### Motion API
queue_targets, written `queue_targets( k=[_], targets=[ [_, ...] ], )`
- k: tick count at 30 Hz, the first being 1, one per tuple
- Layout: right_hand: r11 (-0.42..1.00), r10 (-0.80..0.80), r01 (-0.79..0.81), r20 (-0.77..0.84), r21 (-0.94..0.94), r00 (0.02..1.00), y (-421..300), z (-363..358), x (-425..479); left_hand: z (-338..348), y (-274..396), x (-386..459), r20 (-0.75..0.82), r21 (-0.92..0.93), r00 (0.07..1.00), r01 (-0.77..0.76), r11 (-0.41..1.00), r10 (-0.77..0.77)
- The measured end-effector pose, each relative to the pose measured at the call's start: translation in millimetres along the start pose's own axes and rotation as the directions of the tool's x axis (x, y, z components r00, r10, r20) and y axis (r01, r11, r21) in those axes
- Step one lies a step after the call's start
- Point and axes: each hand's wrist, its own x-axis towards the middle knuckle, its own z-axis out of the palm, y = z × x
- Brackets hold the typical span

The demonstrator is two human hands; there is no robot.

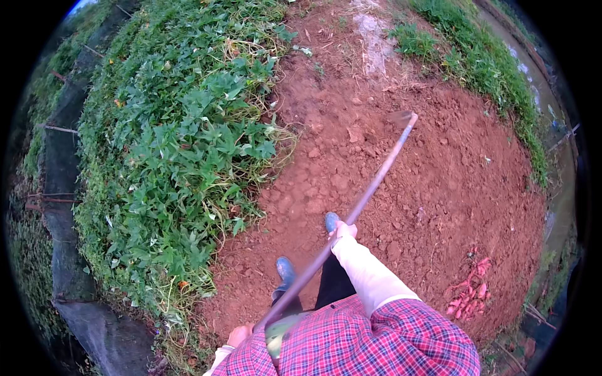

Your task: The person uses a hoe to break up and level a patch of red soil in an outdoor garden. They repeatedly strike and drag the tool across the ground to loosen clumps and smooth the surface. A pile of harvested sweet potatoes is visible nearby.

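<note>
A long-handled hoe (371, 188) slants across the view from lower left to upper right. Its blurred blade (399, 117) is at or just above the loose red soil. My right hand (344, 230) grips the middle of the handle, over a blue rubber boot (331, 221). Near my waist, at the handle's lower end, my left hand (240, 335) is closed on it, partly hidden by the plaid shirt (338, 338). Several red-skinned sweet potatoes (470, 296) lie in a pile on the soil at the right.
Dense leafy vines (188, 155) cover the ground on the left, with a dark mesh fence (68, 235) beyond them. Grass (508, 89) edges the soil on the right, beside muddy water (559, 197). My other blue boot (285, 272) stands close to the vines.
</note>
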Motion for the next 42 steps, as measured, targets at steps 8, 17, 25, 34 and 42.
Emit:
queue_targets(
  k=[8, 17, 25, 34, 42],
  targets=[
    [0.939, 0.338, -0.343, 0.191, -0.008, 0.922, 103, -57, -41, 16, -95, -51, -0.082, 0.147, 0.995, 0.070, 0.987, -0.059],
    [0.982, 0.022, -0.060, 0.206, 0.180, 0.978, -36, -44, -54, 18, -45, 35, -0.266, 0.280, 0.954, -0.062, 0.958, 0.140],
    [0.909, -0.372, 0.305, 0.220, 0.285, 0.902, -182, -22, -24, -36, 101, 52, -0.315, 0.126, 0.923, -0.188, 0.974, 0.219],
    [0.982, 0.182, -0.187, 0.157, 0.011, 0.971, 49, 6, -28, 24, -57, -43, -0.008, -0.006, 0.988, 0.151, 0.988, -0.151],
    [0.970, 0.230, -0.208, 0.210, -0.123, 0.950, 60, -27, -85, 58, -110, -63, -0.157, 0.070, 0.969, 0.205, 0.976, -0.192]
  ],
)
